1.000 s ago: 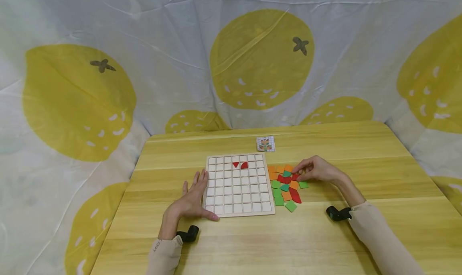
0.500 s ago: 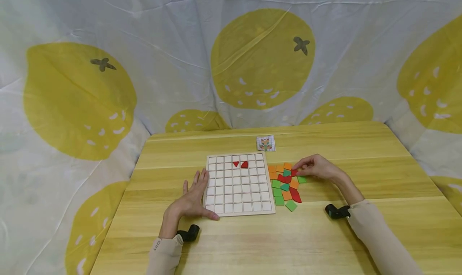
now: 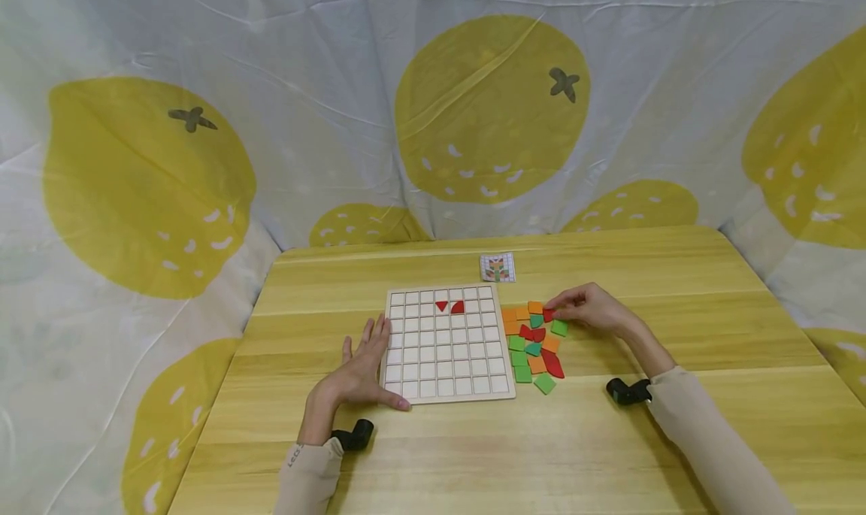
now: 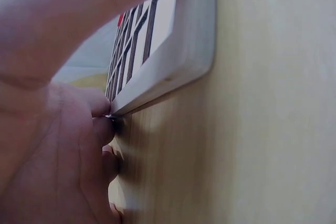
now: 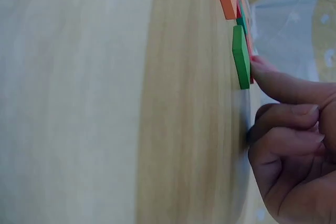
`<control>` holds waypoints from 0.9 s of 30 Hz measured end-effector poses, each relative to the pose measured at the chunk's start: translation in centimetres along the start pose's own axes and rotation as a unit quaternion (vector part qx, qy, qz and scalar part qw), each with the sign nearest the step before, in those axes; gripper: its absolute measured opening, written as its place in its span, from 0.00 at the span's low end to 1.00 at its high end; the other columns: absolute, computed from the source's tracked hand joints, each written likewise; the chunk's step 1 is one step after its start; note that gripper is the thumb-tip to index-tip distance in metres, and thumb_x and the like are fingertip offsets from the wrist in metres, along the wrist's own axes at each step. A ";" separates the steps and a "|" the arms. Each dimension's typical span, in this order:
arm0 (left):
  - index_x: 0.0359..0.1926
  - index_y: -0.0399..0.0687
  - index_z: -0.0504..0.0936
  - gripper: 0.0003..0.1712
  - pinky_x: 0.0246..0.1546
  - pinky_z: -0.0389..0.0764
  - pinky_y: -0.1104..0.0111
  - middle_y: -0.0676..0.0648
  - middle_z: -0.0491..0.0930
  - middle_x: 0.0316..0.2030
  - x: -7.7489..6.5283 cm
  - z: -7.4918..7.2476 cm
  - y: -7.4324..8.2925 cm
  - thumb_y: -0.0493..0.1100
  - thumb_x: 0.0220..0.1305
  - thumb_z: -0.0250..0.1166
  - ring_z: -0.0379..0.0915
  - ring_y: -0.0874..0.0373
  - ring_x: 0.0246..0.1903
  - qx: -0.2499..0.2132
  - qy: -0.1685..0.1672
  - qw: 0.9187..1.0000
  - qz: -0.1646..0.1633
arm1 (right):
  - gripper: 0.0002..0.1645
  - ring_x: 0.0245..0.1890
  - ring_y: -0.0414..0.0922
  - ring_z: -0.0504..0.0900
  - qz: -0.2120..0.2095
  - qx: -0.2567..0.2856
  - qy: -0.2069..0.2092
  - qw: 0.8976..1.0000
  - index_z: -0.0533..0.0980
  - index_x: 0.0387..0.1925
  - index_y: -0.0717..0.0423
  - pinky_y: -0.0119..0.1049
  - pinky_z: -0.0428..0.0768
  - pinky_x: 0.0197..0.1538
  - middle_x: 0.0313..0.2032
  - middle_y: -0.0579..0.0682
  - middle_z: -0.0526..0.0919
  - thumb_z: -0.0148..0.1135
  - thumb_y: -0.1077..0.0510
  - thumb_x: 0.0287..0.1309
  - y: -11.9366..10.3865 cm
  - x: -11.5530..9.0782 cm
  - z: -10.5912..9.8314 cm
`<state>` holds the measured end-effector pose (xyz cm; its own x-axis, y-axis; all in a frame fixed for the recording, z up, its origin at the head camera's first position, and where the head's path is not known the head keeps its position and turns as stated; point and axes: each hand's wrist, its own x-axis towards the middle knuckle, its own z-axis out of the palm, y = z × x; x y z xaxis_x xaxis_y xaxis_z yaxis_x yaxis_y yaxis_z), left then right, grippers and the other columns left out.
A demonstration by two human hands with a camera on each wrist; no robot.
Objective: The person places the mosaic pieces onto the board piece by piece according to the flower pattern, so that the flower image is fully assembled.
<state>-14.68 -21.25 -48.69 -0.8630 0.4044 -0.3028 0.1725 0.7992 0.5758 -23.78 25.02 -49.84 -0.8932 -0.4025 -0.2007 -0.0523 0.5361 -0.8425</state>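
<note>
A white pegboard-like grid board (image 3: 449, 399) with a light wooden frame lies on the table. My left hand (image 3: 358, 372) rests at its left front corner, fingers spread along the left edge and thumb at the front edge. Two red pieces sit in its upper cells, a triangle (image 3: 442, 306) and a quarter-round piece (image 3: 458, 307). Right of the board, my right hand (image 3: 595, 308) pinches a red tile (image 3: 549, 316) at the far side of a group of loose tiles. Close by its fingers lies a green tile (image 5: 241, 56), also showing in the right wrist view.
Several orange, green, teal and red tiles (image 3: 537, 365) lie flat along the board's right side. Behind the board is a small card (image 3: 497, 268) printed with a coloured grid pattern. A lemon-print cloth (image 3: 494, 109) hangs beyond the table's back edge.
My right hand has moved slightly away from me and left, and the red tile has shifted with it. The green tile beside it has slid the same way. My left hand stays put.
</note>
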 end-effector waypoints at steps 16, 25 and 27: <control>0.82 0.37 0.29 0.89 0.73 0.16 0.33 0.40 0.23 0.83 0.0 0.1 -0.1 0.62 0.40 0.86 0.14 0.40 0.82 0.000 0.002 1.000 0.001 | 0.18 0.24 0.40 0.76 0.068 -0.016 0.105 0.992 0.84 0.45 0.65 0.31 0.77 0.27 0.30 0.50 0.85 0.75 0.54 0.60 -0.4 0.3 0.2; 0.82 0.38 0.29 0.88 0.74 0.17 0.33 0.40 0.23 0.83 -0.1 0.1 0.0 0.62 0.41 0.86 0.14 0.40 0.82 -0.001 0.004 1.000 0.001 | 0.18 0.19 0.40 0.77 0.080 0.007 0.091 0.993 0.84 0.42 0.67 0.33 0.79 0.24 0.24 0.48 0.85 0.77 0.57 0.57 -0.7 -0.2 0.3; 0.82 0.38 0.29 0.88 0.74 0.17 0.33 0.40 0.23 0.83 -0.1 0.0 0.0 0.62 0.41 0.86 0.14 0.40 0.82 -0.001 0.003 1.000 0.000 | 0.18 0.19 0.40 0.76 0.073 0.012 0.084 0.994 0.84 0.43 0.68 0.33 0.79 0.24 0.24 0.48 0.86 0.76 0.57 0.58 -0.7 -0.3 0.3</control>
<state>-14.58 -21.29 -48.72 -0.8656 0.4016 -0.2991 0.1710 0.7985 0.5773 -23.38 24.52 -49.33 -0.9526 -0.1905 -0.2374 0.0928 0.5610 -0.8226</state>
